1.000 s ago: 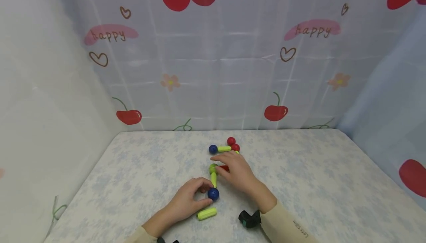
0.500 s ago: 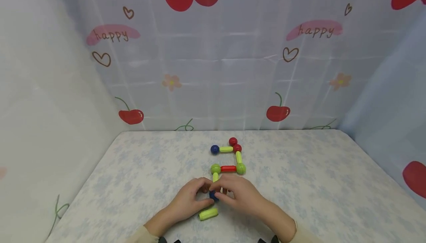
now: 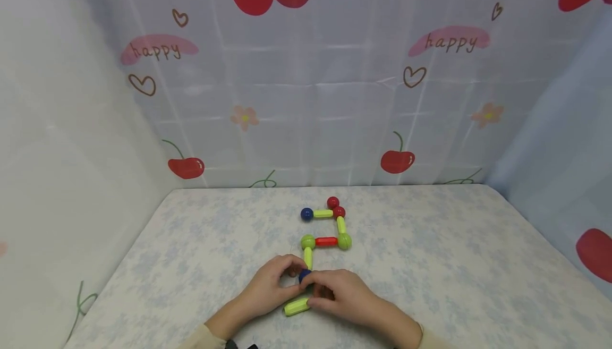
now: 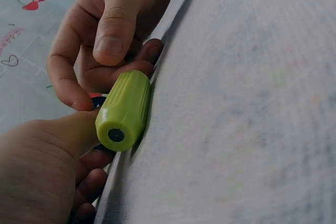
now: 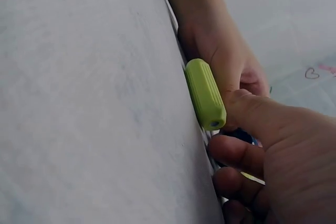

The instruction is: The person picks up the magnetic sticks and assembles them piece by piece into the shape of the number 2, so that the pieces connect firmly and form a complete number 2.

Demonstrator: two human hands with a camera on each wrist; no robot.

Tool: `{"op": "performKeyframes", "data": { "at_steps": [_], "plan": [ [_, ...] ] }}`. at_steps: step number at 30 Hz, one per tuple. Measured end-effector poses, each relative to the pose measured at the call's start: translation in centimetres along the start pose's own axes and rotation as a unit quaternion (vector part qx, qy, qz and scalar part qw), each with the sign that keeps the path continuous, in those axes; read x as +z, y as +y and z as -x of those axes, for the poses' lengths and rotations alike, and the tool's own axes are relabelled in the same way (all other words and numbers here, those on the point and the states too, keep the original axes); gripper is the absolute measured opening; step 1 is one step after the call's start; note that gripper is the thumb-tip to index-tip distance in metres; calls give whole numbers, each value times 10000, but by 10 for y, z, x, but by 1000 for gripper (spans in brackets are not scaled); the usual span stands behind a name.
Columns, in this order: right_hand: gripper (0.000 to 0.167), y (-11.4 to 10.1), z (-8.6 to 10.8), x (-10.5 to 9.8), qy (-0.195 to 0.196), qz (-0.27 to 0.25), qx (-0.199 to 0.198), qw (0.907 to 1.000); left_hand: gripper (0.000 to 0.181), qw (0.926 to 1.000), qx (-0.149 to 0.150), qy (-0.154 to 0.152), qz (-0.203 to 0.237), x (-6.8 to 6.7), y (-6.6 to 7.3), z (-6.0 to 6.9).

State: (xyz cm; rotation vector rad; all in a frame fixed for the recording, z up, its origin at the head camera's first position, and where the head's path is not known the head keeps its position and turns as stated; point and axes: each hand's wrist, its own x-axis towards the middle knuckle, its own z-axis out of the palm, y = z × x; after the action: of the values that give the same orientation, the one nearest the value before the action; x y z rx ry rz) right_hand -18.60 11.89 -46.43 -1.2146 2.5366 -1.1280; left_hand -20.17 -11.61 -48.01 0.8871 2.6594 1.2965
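In the head view my left hand (image 3: 270,288) holds a blue ball (image 3: 304,275) between thumb and fingers, and the ball is partly covered. A yellow-green magnetic stick (image 3: 308,257) runs from it to a green ball (image 3: 308,241). My right hand (image 3: 346,297) is beside the blue ball, its index finger reaching over it. The right thumb is by the end of a loose yellow-green magnetic stick (image 3: 296,306), which lies on the table. Both wrist views show this loose stick (image 4: 124,111) close up, with thumb and fingers of the right hand (image 4: 113,30) parted.
Farther back, a red stick (image 3: 326,241) joins the green ball to another green ball (image 3: 345,241). From there a yellow-green stick (image 3: 341,225) leads to a red ball (image 3: 339,212), with a second red ball (image 3: 333,202) behind. Another stick (image 3: 323,213) ends at a blue ball (image 3: 307,214).
My right hand has come back from the green ball and red stick, over the near blue ball, down toward the loose stick. The left hand has stayed at the blue ball.
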Motion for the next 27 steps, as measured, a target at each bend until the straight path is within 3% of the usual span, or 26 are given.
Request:
{"op": "performKeyframes", "data": {
  "at_steps": [9, 27],
  "plan": [
    [16, 0, 3, 5, 195, 433, -494, 9977, 32, 9999, -105, -119, 20, 0, 0, 1],
    [12, 3, 2, 4, 50, 46, -261, 9996, 34, 10000, -45, -57, 11, 0, -1, 0]
  ]
}}
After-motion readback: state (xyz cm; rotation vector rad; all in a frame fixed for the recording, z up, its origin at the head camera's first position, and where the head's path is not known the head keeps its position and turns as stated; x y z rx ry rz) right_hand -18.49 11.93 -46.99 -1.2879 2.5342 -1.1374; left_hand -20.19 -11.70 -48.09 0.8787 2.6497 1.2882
